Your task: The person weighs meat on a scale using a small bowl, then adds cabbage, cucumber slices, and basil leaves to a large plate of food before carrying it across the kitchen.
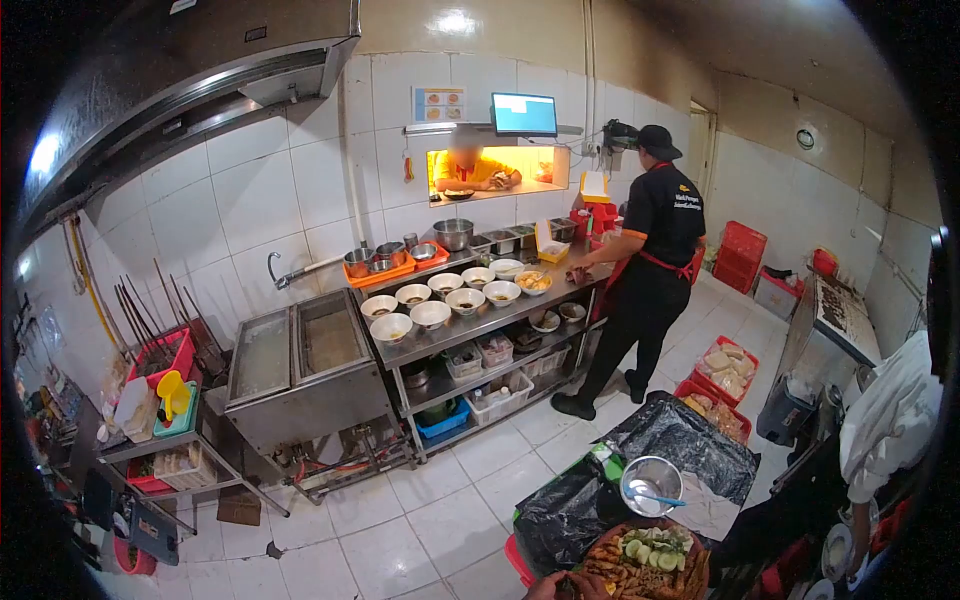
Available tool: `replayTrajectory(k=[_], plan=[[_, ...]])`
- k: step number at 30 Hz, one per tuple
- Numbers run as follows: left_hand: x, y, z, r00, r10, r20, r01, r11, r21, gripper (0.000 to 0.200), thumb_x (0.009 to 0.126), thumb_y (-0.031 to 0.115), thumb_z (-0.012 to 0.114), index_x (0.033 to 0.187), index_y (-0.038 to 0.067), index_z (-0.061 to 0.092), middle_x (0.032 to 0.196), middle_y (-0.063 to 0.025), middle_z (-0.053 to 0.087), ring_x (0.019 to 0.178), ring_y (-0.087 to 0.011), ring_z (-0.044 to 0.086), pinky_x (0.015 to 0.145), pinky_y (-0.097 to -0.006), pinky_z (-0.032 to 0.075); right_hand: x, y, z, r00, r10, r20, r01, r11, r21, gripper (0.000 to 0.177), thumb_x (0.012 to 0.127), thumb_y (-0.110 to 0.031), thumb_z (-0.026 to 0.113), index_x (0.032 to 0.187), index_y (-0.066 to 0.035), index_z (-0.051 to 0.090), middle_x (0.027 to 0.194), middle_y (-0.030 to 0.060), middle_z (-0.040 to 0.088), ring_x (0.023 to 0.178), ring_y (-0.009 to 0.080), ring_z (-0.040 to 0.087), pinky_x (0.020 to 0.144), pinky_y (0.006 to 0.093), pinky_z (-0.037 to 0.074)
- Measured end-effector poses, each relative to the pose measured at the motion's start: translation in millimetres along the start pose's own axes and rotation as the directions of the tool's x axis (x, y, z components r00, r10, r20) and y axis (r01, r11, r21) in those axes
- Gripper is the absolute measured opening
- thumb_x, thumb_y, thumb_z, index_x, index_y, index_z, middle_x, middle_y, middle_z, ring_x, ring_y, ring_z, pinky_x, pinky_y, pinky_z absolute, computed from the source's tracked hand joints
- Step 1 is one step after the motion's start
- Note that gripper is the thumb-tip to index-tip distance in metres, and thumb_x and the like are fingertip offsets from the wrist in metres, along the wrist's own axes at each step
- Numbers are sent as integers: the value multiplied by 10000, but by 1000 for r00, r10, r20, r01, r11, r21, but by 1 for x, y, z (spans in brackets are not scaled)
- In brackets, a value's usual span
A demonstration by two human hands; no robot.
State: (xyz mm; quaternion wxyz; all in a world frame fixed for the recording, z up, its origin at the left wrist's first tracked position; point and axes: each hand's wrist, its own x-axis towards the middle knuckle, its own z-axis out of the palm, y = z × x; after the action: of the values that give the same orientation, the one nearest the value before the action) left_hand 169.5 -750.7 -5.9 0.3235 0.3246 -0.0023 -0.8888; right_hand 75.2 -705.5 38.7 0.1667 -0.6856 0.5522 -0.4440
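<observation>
The plate (pixel 640 572) of fried pieces and cucumber slices (pixel 650 548) sits at the bottom edge of the view. It is held out above the tiled floor (pixel 440 520), just short of the steel bowl (pixel 652 483) on the black bag (pixel 690 440). The left hand (pixel 560 587) has its grip closed on the plate's near-left rim (only fingertips show); the right hand is out of sight. With so heaped a load, holding it well likely means keeping it level and supporting it under the middle, not by the rim alone. The frame cuts the plate, so its outline is uncertain. The seen part stretches left to right, cucumber side facing away toward the bowl.
</observation>
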Motion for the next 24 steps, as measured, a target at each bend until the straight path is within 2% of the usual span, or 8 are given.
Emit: replayTrajectory(k=[4,6,9,13,15,18,23,24], plan=[[2,-1,-1,998,-56,-22,55,998,-41,275,875,243,453,882,21,615,848,-107,633,804,-249,594,763,-398,476,-20,26,15,992,126,2,-126,992,24,252,824,-143,599,1052,-38,576,948,209,566,812,359,577,673,380,475],[2,-1,-2,997,-64,-54,62,997,-35,278,876,241,450,893,16,612,879,-113,631,826,-251,591,778,-403,473,-12,10,6,959,261,112,-265,964,20,251,814,-135,610,1044,-39,578,953,202,567,815,353,580,681,377,474],[9,-6,-11,998,-60,-28,60,998,-7,283,877,231,443,914,-2,600,932,-125,623,859,-255,582,813,-405,460,-8,10,4,996,72,48,-72,997,-5,236,806,-128,616,1020,-35,583,951,192,568,817,350,577,693,382,472],[21,-12,-23,999,-32,16,32,999,-33,312,878,243,445,969,-20,586,970,-130,620,904,-266,575,847,-402,447,-6,5,-1,1000,22,22,-21,998,-55,200,803,-106,609,985,-28,588,942,181,572,819,348,569,706,389,467],[20,-12,-25,994,-33,104,32,999,15,327,877,253,446,992,-23,581,979,-130,619,922,-269,571,853,-402,445,-14,21,2,987,-38,154,63,985,-159,173,802,-75,602,969,-27,590,955,170,573,852,347,561,724,385,465],[23,-15,-28,995,-41,94,41,999,6,331,876,256,447,999,-21,580,976,-129,619,924,-267,571,852,-402,446,-5,-8,-10,993,89,82,-92,995,34,182,811,-69,590,989,-31,584,986,159,567,895,333,557,754,379,459],[40,-22,-41,988,0,157,0,1000,1,337,873,261,449,1010,-18,579,972,-126,619,928,-264,571,850,-403,447,-28,31,1,990,94,104,-95,995,8,208,819,-117,600,1005,-24,579,994,162,568,909,311,559,755,377,458],[38,-23,-42,987,-81,138,81,997,1,314,864,251,460,990,-10,583,952,-119,620,895,-253,578,816,-397,462,-27,26,-3,994,75,83,-75,997,-13,224,821,-141,608,1003,-16,578,987,166,571,903,305,562,744,378,461]])
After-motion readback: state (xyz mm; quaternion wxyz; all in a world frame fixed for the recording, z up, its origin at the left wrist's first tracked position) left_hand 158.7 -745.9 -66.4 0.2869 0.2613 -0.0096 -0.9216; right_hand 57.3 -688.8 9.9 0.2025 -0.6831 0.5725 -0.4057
